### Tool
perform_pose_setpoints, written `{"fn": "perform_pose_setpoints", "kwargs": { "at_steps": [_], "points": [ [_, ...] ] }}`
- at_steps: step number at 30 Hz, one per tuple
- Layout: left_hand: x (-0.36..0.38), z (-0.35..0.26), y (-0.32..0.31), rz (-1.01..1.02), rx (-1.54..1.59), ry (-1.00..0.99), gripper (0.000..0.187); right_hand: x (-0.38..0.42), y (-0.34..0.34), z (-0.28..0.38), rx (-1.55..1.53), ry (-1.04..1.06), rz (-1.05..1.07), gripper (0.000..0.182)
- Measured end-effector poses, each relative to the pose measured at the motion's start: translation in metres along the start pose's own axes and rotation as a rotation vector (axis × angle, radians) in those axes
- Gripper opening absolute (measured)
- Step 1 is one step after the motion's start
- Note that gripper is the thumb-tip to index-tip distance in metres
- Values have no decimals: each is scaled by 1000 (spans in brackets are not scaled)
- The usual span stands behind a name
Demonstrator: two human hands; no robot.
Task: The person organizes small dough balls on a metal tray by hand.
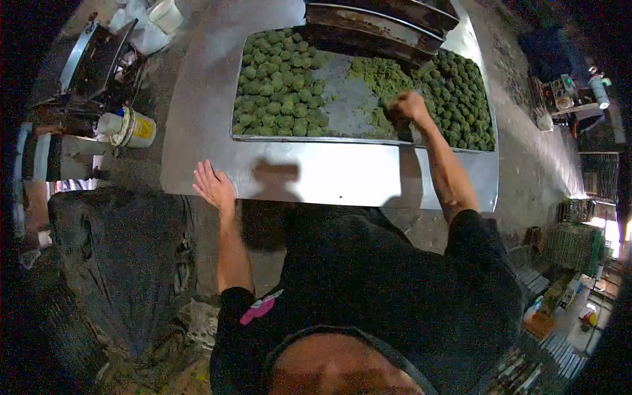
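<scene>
My left hand (215, 186) lies flat near the front edge of the metal table (204, 105), its fingers spread, with nothing in it. My right hand (409, 106) is closed above the shallow tray (349, 99), close to a heap of loose green crumbly material (382, 76). A dark shape shows below that fist, but what it grips is hidden. Round, rough green balls (276, 85) fill the tray's left side. Darker green balls (457, 102) crowd its right side, behind and beside my right forearm.
A dark metal machine frame (375, 26) stands over the tray's far edge. On the floor to the left is a white bucket with a yellow label (141, 130). Dark cloth (118, 263) drapes something at the lower left. Green crates (571, 247) stand at the right.
</scene>
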State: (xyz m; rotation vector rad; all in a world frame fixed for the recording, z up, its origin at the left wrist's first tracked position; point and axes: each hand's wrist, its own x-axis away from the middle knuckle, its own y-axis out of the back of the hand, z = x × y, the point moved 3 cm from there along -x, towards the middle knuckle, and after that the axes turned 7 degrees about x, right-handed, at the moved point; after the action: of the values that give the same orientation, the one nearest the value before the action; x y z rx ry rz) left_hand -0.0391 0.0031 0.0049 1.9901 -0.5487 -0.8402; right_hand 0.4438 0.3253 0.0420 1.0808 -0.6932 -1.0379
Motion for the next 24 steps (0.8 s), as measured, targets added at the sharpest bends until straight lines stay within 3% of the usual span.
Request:
{"fn": "perform_pose_setpoints", "kwargs": {
  "at_steps": [1,2,4,6,10,11,12,14,15,16,18,19,21,22,24],
  "points": [
    [1,2,0,-1,-12,0,43,4,10,4,-538,-325,48,19],
    [1,1,2,-15,-11,5,43,9,30,13,-764,-289,-76,26],
    [0,0,4,28,-29,19,44,30,49,41,-1462,-651,13,23],
    [1,-2,5,10,-14,20,44,36,38,36,-1537,-685,11,40],
    [1,0,4,23,-22,8,44,25,2,42,-1064,-511,79,27],
    [1,-2,6,15,-29,0,44,29,16,62,-834,-502,-35,34],
    [2,-4,7,31,-25,13,44,25,5,58,-845,-502,-39,34],
    [2,-2,5,39,-21,19,44,15,3,65,-403,-387,-190,45],
    [3,-2,5,36,-16,13,44,20,1,64,-309,-408,-238,65],
    [2,-3,6,32,-11,8,44,22,6,63,-313,-407,-243,65],
    [2,-5,6,35,-12,19,44,24,10,65,-247,-266,-27,52],
    [3,-5,7,44,-13,32,44,28,18,70,-246,-265,-26,52],
    [3,-6,10,58,-4,46,44,38,22,80,-1018,-351,239,31],
    [2,-6,8,68,7,56,44,37,19,77,-1016,-350,239,31],
    [1,-3,6,64,5,50,44,40,11,67,-1359,-502,109,27]
  ]
}}
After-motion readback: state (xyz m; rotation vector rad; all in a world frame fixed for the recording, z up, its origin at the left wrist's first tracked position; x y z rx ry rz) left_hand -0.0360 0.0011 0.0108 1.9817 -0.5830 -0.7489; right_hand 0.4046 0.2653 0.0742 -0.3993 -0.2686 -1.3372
